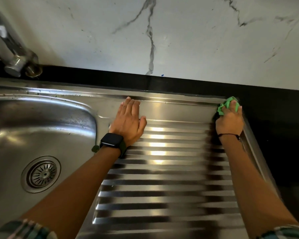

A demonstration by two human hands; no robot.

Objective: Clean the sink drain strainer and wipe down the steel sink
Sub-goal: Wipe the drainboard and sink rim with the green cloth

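Observation:
The steel sink has a bowl [33, 125] on the left and a ribbed drainboard [162, 178] on the right. In the bowl's floor sits the round drain strainer [41, 174]. My right hand [230, 119] presses a crumpled green cloth [227, 104] onto the drainboard's far right corner, fingers closed over it. My left hand [129, 121] lies flat with fingers together on the steel between bowl and drainboard, holding nothing; a black watch is on that wrist.
A chrome tap [12, 50] rises at the far left behind the bowl. A black countertop [274, 126] borders the sink at the back and right. A white marbled wall [162, 35] stands behind.

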